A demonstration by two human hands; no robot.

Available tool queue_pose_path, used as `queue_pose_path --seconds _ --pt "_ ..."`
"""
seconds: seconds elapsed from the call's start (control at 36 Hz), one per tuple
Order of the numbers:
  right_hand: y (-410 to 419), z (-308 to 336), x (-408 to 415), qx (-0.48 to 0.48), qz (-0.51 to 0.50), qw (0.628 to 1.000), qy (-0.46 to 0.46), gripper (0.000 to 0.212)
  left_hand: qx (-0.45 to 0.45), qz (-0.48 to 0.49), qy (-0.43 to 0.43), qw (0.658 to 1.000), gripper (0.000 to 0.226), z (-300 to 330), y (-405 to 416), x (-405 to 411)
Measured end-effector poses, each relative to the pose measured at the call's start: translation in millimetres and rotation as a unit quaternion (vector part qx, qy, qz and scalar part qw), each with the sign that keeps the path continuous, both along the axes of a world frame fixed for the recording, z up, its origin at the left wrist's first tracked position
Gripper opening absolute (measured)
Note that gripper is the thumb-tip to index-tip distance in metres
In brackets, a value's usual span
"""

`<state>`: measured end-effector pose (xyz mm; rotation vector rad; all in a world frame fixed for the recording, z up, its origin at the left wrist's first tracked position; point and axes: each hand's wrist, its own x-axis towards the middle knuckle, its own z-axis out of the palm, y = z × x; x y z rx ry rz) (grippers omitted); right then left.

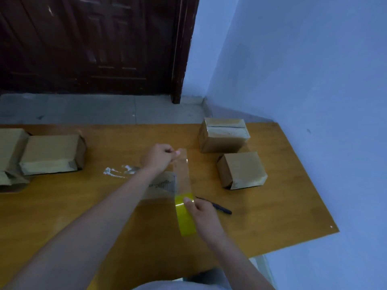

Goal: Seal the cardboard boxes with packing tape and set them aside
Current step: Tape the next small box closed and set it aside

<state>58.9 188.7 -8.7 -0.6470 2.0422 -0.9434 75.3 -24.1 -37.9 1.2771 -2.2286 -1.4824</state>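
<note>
Left hand (pixel 160 156) raised over the centre of the tabletop (pixel 293 185), fingers (pixel 177 152) clenched in a pinch on the free end of a clear tape strip (pixel 184 174). Strip runs taut toward 6 o'clock down to the yellow tape roll (pixel 185 214). Right hand (pixel 202 214) grips the roll, thumb pressed on its upper face, remaining fingers wrapped behind and out of view. Box being sealed (pixel 161 187) lies beneath the strip and left forearm, mostly hidden; a printed label shows on its top, blurred. Two cardboard boxes sit at 2 o'clock from the hands: far box (pixel 223 135) with glossy tape along its top seam, near box (pixel 241 170) just beside it toward 6 o'clock, whether touching cannot be told. Flat box (pixel 52 153) at 9 o'clock, well apart, with another box (pixel 10 147) against its left side at the frame edge. Dark pen (pixel 217 207) on the tabletop just right of the right hand. Whitish smear (pixel 119 170) on the wood left of the left wrist.
</note>
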Motion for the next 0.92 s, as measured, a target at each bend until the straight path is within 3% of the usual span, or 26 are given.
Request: queue_pose_path --seconds 0.17,0.64,0.92 --pt "-3.2 -24.1 12.0 0.050 0.024 0.997 -0.062 0.029 -0.032 -0.021 -0.009 0.999 0.020 -23.4 6.6 11.6" --pt "-4.1 -44.0 8.6 0.070 0.008 0.997 -0.006 0.038 -0.079 0.028 0.012 0.996 0.024 -49.2 11.1 9.6" --pt "-14.1 -59.7 12.3 0.123 0.001 0.992 -0.027 0.039 -0.087 -0.003 -0.088 0.992 0.028 -47.2 8.2 6.5"
